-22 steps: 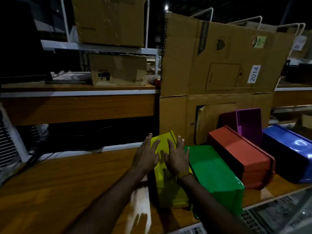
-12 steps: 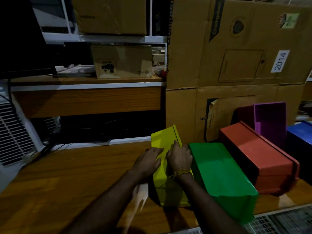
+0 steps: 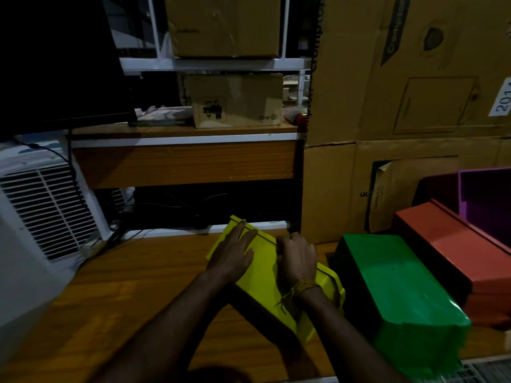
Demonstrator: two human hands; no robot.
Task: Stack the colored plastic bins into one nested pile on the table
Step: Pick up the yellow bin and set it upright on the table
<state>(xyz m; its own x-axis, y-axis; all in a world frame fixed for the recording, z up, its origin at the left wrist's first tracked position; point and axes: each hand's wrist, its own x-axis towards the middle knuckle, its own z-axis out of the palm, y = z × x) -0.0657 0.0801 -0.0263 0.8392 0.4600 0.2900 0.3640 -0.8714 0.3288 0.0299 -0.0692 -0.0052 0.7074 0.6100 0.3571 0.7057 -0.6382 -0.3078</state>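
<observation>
Wooden table (image 3: 138,286) now bears the yellow bin (image 3: 262,269) swung toward ten o'clock, away from the green bin (image 3: 392,277); left hand (image 3: 235,252) lies flat on it, right hand (image 3: 297,259) curls over its edge.

Large cardboard cartons (image 3: 409,87) stand at two o'clock, a small cardboard box (image 3: 235,100) on a wooden shelf (image 3: 182,161) at twelve, a white vented appliance (image 3: 41,211) at nine.
</observation>
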